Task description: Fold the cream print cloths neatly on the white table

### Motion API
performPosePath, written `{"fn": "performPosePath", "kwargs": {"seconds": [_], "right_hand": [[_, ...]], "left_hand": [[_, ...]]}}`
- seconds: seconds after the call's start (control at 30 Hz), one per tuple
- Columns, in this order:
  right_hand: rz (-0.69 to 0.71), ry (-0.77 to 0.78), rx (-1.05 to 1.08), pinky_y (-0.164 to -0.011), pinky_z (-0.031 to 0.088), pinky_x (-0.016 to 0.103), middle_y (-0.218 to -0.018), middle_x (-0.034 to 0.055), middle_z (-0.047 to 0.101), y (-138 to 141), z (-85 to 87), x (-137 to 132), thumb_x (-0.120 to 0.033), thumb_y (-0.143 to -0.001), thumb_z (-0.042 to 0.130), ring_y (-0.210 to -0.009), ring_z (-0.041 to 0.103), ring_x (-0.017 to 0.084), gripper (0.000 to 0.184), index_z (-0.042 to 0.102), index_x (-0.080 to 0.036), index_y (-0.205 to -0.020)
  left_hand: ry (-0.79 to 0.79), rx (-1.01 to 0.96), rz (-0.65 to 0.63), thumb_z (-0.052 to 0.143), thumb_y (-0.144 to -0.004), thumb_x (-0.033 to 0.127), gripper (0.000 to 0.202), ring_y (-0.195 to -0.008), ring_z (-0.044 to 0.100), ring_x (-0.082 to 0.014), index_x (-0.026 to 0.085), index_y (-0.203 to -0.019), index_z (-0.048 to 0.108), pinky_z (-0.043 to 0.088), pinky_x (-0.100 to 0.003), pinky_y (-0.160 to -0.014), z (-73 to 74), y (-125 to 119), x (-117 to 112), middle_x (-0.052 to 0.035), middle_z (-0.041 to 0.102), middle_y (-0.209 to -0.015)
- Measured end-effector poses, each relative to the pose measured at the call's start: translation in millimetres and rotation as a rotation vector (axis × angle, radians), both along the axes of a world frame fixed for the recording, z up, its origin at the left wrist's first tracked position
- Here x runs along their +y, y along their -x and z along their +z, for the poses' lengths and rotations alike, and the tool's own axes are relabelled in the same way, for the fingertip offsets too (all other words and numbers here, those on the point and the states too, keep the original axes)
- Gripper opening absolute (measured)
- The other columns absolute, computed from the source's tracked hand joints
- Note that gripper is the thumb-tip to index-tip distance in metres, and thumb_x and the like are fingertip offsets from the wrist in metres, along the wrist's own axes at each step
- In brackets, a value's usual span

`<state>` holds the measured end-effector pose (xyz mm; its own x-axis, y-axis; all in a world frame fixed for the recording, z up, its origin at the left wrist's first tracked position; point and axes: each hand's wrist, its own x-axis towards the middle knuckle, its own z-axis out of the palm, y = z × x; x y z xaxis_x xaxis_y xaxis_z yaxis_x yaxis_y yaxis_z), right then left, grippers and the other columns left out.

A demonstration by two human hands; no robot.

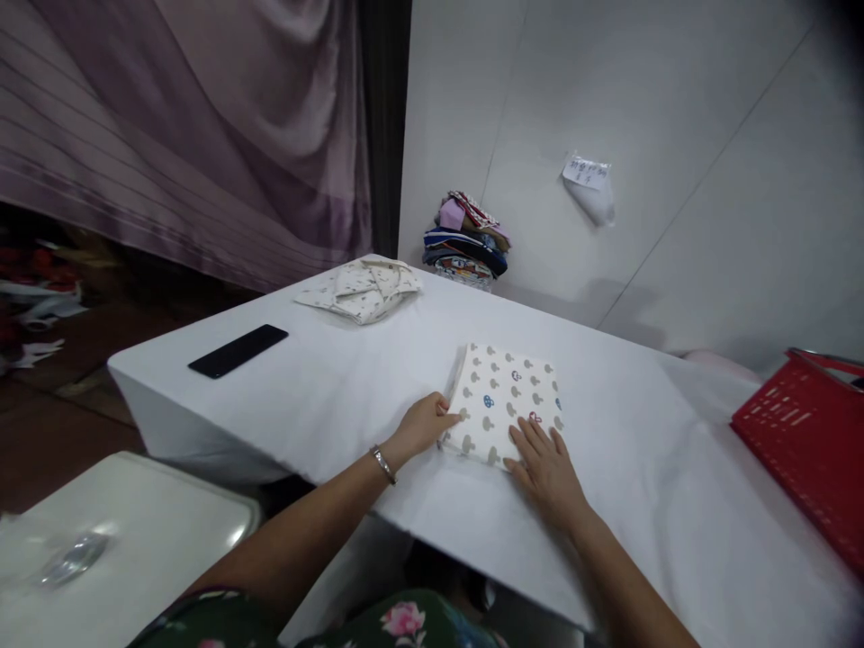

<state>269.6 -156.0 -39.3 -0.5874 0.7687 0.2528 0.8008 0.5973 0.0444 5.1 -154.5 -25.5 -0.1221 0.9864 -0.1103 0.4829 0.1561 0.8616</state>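
On the white-covered table lies a neatly folded cloth, cream with grey mushroom-like prints and a few blue and red motifs. My left hand, with a bracelet at the wrist, grips the cloth's left edge, its thumb on top. The fingers beneath that edge are partly hidden. Resting flat on the near right part of the cloth, my right hand has its fingers stretched out. Farther back on the left is a loosely bundled cream garment with small dark prints.
A black phone lies near the table's left end. Folded clothes are stacked by the wall. At the right stands a red plastic basket. A white lidded box is at lower left, below a purple curtain.
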Motion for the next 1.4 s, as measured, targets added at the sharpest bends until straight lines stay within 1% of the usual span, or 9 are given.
{"fn": "performPosePath", "kwargs": {"seconds": [0.3, 0.5, 0.63, 0.73, 0.93, 1.03, 1.13, 1.27, 1.4], "right_hand": [[0.082, 0.209, 0.056, -0.109, 0.018, 0.048, -0.147, 0.0083, 0.026, 51, 42.4, 21, -0.054, -0.092, 0.027, -0.137, 0.019, 0.023, 0.059, 0.033, -0.02, -0.14], [0.179, 0.196, -0.025, -0.108, 0.019, 0.051, -0.148, 0.0084, 0.026, 86, 23.2, 26, -0.051, -0.092, 0.028, -0.136, 0.02, 0.025, 0.057, 0.031, -0.02, -0.141], [0.186, 0.156, -0.012, -0.107, 0.019, 0.052, -0.146, 0.0092, 0.029, 86, 15.8, 26, -0.049, -0.092, 0.031, -0.135, 0.021, 0.026, 0.056, 0.033, -0.02, -0.14], [0.202, 0.156, 0.013, -0.107, 0.018, 0.052, -0.142, 0.0085, 0.038, 86, 18.7, 25, -0.046, -0.092, 0.035, -0.134, 0.025, 0.026, 0.049, 0.042, -0.021, -0.134], [0.272, 0.249, 0.047, -0.107, 0.024, 0.045, -0.137, 0.0068, 0.044, 76, 39.9, 17, -0.046, -0.091, 0.04, -0.13, 0.033, 0.023, 0.049, 0.043, -0.022, -0.134], [0.311, 0.34, 0.107, -0.102, 0.032, 0.039, -0.118, 0.0025, 0.061, 65, 53.6, 27, -0.04, -0.094, 0.031, -0.116, 0.05, 0.019, 0.038, 0.059, -0.027, -0.115], [0.163, 0.292, 0.218, -0.102, 0.032, 0.04, -0.104, 0.0035, 0.067, 53, 57.7, 61, -0.035, -0.095, 0.025, -0.11, 0.055, 0.02, 0.043, 0.066, -0.024, -0.1], [-0.168, 0.117, 0.232, -0.104, 0.027, 0.045, -0.135, 0.0131, 0.046, 36, 43.4, 118, -0.038, -0.091, 0.036, -0.13, 0.034, 0.027, 0.046, 0.05, -0.012, -0.127], [-0.344, 0.163, 0.091, -0.104, 0.023, 0.05, -0.145, 0.0155, 0.03, 23, 20.1, 144, -0.045, -0.091, 0.034, -0.134, 0.023, 0.029, 0.057, 0.037, -0.01, -0.136]], "left_hand": [[-0.027, 0.015, 0.038, 0.059, -0.073, 0.042, 0.027, -0.06, 0.051, -0.0124, 0.02, -0.086, 0.049, 0.032, -0.023, -0.054, -1.7, -4, -7, 0.0033, 0.056, -0.068], [0.001, 0.072, 0.044, 0.053, -0.078, 0.032, 0.018, -0.066, 0.055, -0.0141, 0.02, -0.091, 0.05, 0.038, -0.024, -0.061, 8.4, 2, -5, 0.0012, 0.06, -0.072], [-0.149, 0.248, -0.011, 0.048, -0.081, 0.027, 0.025, -0.096, 0.057, -0.0187, 0.019, -0.105, 0.052, 0.041, -0.028, -0.082, 33.3, -13, 10, -0.006, 0.062, -0.103], [-0.338, 0.295, -0.177, 0.043, -0.086, 0.033, 0.036, -0.121, 0.043, -0.0201, 0.018, -0.118, 0.049, 0.032, -0.031, -0.101, 42.3, -34, 26, -0.0091, 0.051, -0.128], [-0.205, 0.43, -0.296, 0.032, -0.087, 0.055, 0.059, -0.138, 0.016, -0.0238, 0.016, -0.129, 0.043, 0.012, -0.044, -0.111, 14.5, -44, 44, -0.011, 0.026, -0.148], [-0.208, 0.463, -0.289, 0.025, -0.089, 0.055, 0.059, -0.139, 0.013, -0.0217, 0.018, -0.133, 0.04, 0.009, -0.046, -0.111, 3.9, -39, 44, -0.0092, 0.025, -0.148], [-0.217, 0.515, -0.29, 0.026, -0.09, 0.048, 0.055, -0.139, 0.013, -0.0207, 0.018, -0.134, 0.039, 0.008, -0.046, -0.112, 3.1, -38, 42, -0.0078, 0.025, -0.148], [-0.205, 0.568, -0.292, 0.029, -0.089, 0.045, 0.056, -0.139, 0.007, -0.0222, 0.018, -0.137, 0.036, 0.006, -0.047, -0.112, 5.4, -39, 41, -0.0061, 0.022, -0.149], [-0.207, 0.592, -0.301, 0.029, -0.089, 0.044, 0.055, -0.139, 0.008, -0.0233, 0.019, -0.137, 0.037, 0.005, -0.049, -0.112, 5.3, -37, 39, -0.0057, 0.024, -0.149]]}}
